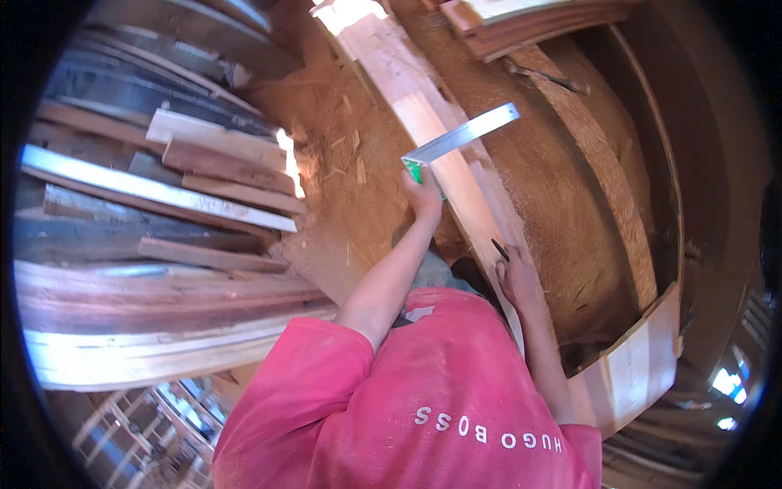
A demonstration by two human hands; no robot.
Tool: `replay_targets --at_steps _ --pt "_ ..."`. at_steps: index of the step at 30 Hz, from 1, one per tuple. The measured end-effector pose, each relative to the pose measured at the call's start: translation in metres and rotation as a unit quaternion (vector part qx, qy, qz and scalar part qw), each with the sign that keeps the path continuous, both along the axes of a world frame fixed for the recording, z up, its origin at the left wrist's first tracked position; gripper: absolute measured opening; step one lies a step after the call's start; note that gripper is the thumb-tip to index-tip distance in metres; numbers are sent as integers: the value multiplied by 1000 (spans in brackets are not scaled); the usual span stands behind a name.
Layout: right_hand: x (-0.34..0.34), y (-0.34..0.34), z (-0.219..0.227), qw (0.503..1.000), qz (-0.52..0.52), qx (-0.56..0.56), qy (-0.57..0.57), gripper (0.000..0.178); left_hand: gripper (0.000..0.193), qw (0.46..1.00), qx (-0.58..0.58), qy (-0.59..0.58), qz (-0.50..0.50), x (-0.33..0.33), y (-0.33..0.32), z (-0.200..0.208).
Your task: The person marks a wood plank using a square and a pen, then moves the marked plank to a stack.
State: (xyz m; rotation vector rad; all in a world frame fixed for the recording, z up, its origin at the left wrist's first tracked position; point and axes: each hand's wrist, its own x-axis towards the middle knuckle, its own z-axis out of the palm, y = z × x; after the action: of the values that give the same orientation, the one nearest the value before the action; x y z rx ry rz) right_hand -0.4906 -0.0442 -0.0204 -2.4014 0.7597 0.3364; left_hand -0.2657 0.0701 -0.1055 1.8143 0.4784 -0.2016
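Note:
A long pale wooden board (456, 175) runs away from me, from near my waist to the far edge of the view. My left hand (423, 194) grips the green handle of a try square (464, 137) at the board's left side. The square's metal blade lies across the board and juts past its right edge. My right hand (518, 275) rests at the near part of the board and holds a dark pencil-like marker (499, 249), its tip pointing up and left. The fingers under the handle are partly hidden.
Stacked planks (163, 306) and loose boards fill the left side. Sawdust and wood chips (350, 155) cover the floor. On the right lie a hammer-like tool (550, 78), a curved wooden strip (603, 151) and a plywood piece (627, 375). More boards (529, 28) sit at the far right.

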Motion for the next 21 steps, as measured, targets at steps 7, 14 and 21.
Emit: replay_targets --at_steps 7,14,21 --pt "26 -19 21 994 76 1 74 28 54 1000 19 -3 -12 17 -3 -22" --pt "79 -43 27 985 138 -9 102 17 49 999 0 -13 -37 39 4 -15" --pt "180 -33 57 982 -87 151 -67 31 49 1000 -13 4 -22 51 5 -3"
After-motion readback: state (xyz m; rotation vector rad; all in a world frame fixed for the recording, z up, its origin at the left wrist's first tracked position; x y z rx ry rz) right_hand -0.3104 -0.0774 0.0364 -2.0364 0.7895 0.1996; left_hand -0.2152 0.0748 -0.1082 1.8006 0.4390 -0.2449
